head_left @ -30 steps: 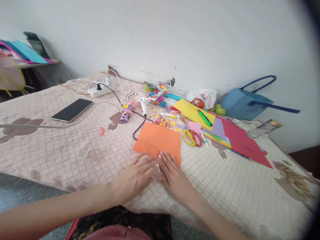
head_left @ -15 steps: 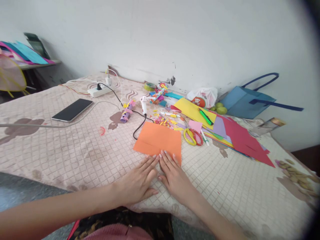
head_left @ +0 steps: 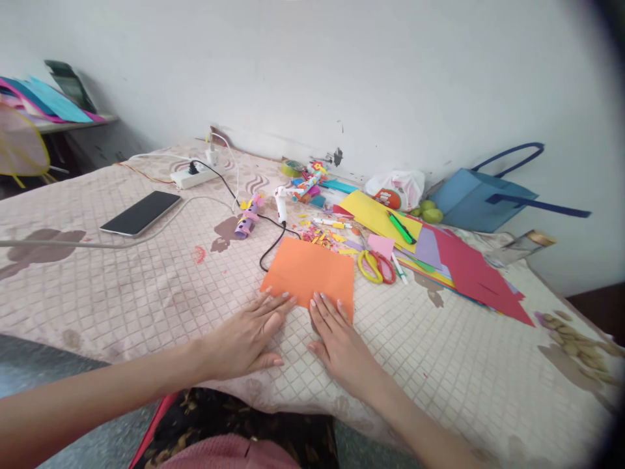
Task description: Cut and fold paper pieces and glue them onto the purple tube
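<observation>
A folded orange paper sheet [head_left: 310, 268] lies flat on the patterned cloth-covered table [head_left: 146, 293]. My left hand [head_left: 249, 332] rests flat with its fingertips on the sheet's near left edge. Pressed on the sheet's near right edge, my right hand [head_left: 339, 342] also lies flat with fingers spread. Neither hand grips anything.
Yellow-and-red scissors [head_left: 375, 267], coloured paper sheets [head_left: 469, 270], pens and paper scraps lie right of the orange sheet. A white glue gun [head_left: 281, 203] with black cord, a phone [head_left: 141, 213], a power strip [head_left: 195, 176] and a blue bag [head_left: 481, 195] are farther back.
My left hand has slid left along the orange sheet's near edge, away from my right hand. The right hand has stayed in place.
</observation>
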Available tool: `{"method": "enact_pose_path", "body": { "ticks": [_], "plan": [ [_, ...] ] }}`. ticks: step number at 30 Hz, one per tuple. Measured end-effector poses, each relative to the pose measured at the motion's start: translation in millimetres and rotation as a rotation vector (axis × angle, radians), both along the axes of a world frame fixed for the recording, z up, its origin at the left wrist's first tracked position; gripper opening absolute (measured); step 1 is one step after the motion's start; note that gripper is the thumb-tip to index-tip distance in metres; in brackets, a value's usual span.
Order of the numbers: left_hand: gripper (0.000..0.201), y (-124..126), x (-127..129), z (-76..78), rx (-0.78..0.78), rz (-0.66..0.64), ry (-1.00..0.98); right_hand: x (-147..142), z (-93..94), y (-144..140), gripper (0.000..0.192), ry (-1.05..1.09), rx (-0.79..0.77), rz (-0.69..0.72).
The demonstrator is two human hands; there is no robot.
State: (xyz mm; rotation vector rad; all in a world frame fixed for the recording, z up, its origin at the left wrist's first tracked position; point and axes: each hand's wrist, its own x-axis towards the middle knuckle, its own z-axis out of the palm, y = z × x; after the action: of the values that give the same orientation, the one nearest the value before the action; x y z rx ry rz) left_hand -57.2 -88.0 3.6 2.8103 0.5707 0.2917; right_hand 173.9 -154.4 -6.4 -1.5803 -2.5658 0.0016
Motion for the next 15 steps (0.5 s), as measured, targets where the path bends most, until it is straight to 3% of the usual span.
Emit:
{"method": "enact_pose_path", "body": {
  "ticks": [10,15],
  "plan": [
    [0.076,18.6,-29.0,8.6,0.098,0.053,0.038,1.0,-3.1,0.2,0.06,-0.002,-0.005,-0.007],
    [0.075,29.6,-51.2,2.7,0.125,0.154,0.058,1.2,-3.2,-0.1,0.06,0.029,-0.004,-0.01]
  ]
}}
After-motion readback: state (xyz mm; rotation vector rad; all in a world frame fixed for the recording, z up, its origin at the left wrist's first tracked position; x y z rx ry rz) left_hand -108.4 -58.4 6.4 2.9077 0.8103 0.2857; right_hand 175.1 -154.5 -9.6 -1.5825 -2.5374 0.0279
